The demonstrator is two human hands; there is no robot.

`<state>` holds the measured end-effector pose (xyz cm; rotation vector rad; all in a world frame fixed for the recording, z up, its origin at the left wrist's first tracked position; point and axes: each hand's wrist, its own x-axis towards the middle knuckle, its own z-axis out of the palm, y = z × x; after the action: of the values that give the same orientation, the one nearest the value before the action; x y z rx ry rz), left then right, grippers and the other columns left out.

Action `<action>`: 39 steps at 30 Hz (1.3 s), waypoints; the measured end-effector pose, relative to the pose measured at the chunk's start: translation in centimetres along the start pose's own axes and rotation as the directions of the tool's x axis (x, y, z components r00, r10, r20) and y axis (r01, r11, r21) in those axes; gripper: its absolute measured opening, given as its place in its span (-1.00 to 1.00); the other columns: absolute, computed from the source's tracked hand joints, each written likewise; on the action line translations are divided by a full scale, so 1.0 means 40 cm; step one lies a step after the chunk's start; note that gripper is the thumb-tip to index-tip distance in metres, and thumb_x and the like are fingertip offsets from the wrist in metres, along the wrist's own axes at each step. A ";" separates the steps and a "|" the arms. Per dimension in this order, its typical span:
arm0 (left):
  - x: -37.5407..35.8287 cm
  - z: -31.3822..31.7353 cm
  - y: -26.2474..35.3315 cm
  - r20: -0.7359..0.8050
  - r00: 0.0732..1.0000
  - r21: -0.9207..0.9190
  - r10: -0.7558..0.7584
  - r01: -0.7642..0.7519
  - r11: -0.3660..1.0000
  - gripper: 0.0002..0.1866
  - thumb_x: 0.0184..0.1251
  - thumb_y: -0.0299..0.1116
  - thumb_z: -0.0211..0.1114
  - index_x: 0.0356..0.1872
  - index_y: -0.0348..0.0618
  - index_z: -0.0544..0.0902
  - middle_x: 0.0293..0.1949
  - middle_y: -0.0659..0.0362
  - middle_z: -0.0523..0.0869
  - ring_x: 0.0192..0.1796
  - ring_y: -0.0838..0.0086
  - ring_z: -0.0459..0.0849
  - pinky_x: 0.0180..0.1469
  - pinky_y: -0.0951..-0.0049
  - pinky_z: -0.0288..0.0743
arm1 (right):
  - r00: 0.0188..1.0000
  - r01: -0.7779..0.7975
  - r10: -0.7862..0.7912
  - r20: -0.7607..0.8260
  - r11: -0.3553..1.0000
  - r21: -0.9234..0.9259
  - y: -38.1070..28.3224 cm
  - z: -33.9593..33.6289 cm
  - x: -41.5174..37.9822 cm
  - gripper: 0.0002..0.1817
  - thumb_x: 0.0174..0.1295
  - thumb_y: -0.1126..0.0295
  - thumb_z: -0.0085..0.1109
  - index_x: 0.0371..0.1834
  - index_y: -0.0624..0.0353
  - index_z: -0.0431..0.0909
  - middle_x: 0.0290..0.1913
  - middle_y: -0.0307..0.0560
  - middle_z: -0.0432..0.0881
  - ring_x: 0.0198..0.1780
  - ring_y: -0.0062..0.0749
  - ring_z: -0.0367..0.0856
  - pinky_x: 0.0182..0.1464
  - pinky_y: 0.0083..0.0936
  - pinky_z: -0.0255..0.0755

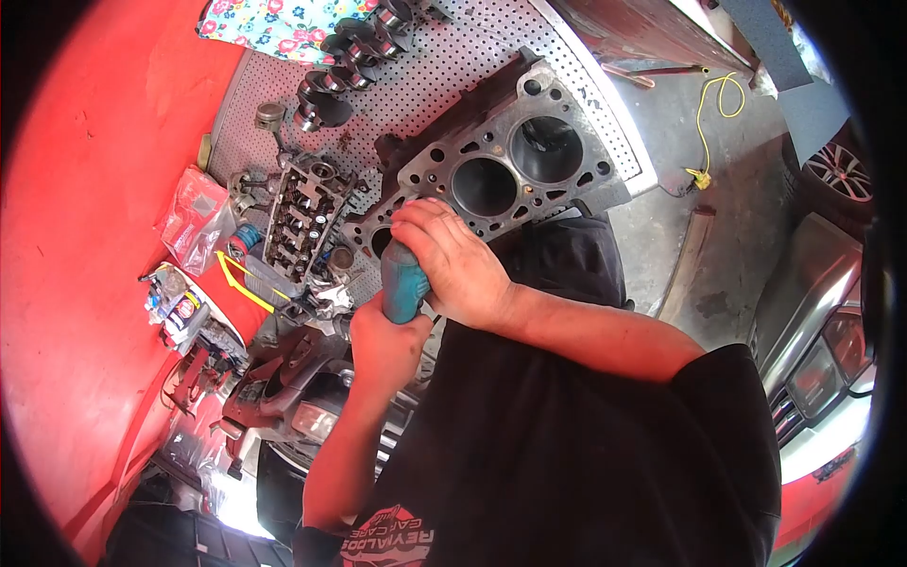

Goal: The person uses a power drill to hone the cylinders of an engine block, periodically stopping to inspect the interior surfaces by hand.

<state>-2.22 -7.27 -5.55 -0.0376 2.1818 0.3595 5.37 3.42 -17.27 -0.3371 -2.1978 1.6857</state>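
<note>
Both my hands are closed around a teal power tool (406, 283) that looks like a drill. My left hand (385, 345) is wrapped round its near end. My right hand (453, 265) grips it from above and from the right side. The tool is over the near left end of an engine block (487, 224); its working end is hidden. Two wide cylinder bores show further along the block's flat top face. A third bore (381, 241) is partly covered by the tool and my right hand.
The block rests on a perforated metal bench (269, 71). A cylinder head (304, 219) lies left of it, near a piston (270, 116). Behind are a crankshaft (350, 61) and floral cloth (274, 28). A yellow cord (701, 123) and wooden plank (688, 260) lie on the right floor.
</note>
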 end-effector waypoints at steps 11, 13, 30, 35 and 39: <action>-0.031 -0.013 -0.003 -0.001 1.000 -0.026 -0.026 0.026 0.999 -0.82 0.05 -0.47 0.29 -0.33 -0.36 0.67 -0.52 0.20 0.66 -0.45 0.55 0.60 -0.34 0.42 0.48 | 1.000 0.015 -0.015 0.000 1.000 0.027 -0.031 -0.002 -0.004 -0.32 0.04 0.51 0.30 0.35 0.28 0.42 0.31 0.18 0.47 0.41 0.18 0.47 0.54 0.10 0.31; -0.059 -0.030 -0.004 0.005 0.998 -0.036 -0.060 0.060 0.998 -0.79 0.08 -0.47 0.34 -0.27 -0.37 0.69 -0.52 0.16 0.68 -0.43 0.54 0.61 -0.29 0.35 0.54 | 0.999 0.045 -0.045 -0.020 0.999 0.020 -0.055 -0.002 -0.003 -0.41 0.21 0.40 0.19 0.36 0.25 0.43 0.28 0.17 0.50 0.38 0.15 0.49 0.55 0.10 0.30; -0.240 -0.120 0.028 -0.082 0.991 -0.130 -0.107 0.095 0.987 -0.83 0.18 -0.53 0.33 -0.20 -0.33 0.71 -0.38 0.24 0.73 -0.31 0.63 0.64 -0.23 0.46 0.54 | 0.974 0.210 -0.202 -0.101 0.975 0.069 -0.204 -0.017 0.021 -0.44 0.16 0.36 0.21 0.31 0.09 0.48 0.15 0.08 0.53 0.24 0.08 0.57 0.43 0.03 0.44; -0.268 -0.147 0.034 -0.075 0.990 -0.105 -0.120 0.112 0.988 -0.80 0.16 -0.54 0.34 -0.17 -0.32 0.73 -0.31 0.22 0.78 -0.27 0.59 0.69 -0.17 0.45 0.57 | 0.968 0.222 -0.208 -0.138 0.971 0.094 -0.233 -0.022 0.029 -0.43 0.10 0.39 0.29 0.27 0.08 0.52 0.13 0.08 0.53 0.19 0.09 0.59 0.33 0.04 0.52; -0.289 -0.157 0.061 -0.088 0.991 -0.102 -0.100 0.091 0.991 -0.74 0.15 -0.56 0.35 -0.11 -0.33 0.73 -0.25 0.21 0.79 -0.22 0.57 0.71 -0.11 0.45 0.59 | 0.962 0.247 -0.230 -0.149 0.963 0.107 -0.244 -0.025 0.035 -0.41 0.06 0.40 0.32 0.26 0.04 0.54 0.12 0.07 0.54 0.15 0.07 0.60 0.28 0.03 0.56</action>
<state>-0.65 -7.81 7.74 -0.2160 2.2439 0.4168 4.73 2.26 -7.45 -0.1413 -1.9387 1.6077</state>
